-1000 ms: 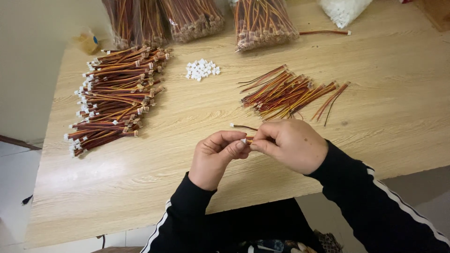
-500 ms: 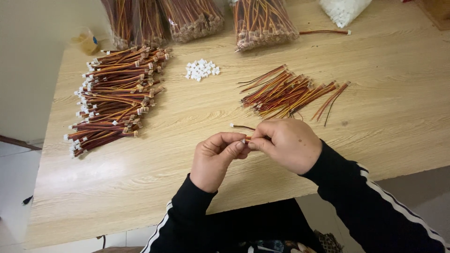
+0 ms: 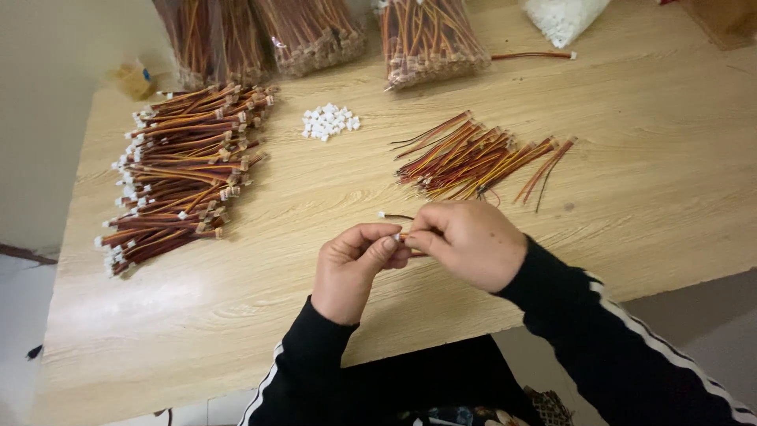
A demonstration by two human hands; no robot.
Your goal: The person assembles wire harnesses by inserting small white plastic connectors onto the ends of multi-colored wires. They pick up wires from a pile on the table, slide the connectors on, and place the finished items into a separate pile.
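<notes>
Pinched tight: your left hand [image 3: 352, 270] and right hand [image 3: 471, 243] both nipped one thin wire lead [image 3: 412, 243] with its tiny white connector [image 3: 397, 236], at 6 o'clock of the loose wire pile [image 3: 473, 158]. It looked light and floppy, so you'd grip right by the plug.

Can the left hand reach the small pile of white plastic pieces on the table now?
Probably yes. The white pieces lie on bare wood straight ahead of the left hand, with nothing between them. But that hand pinches a thin wire together with the right hand.
</notes>
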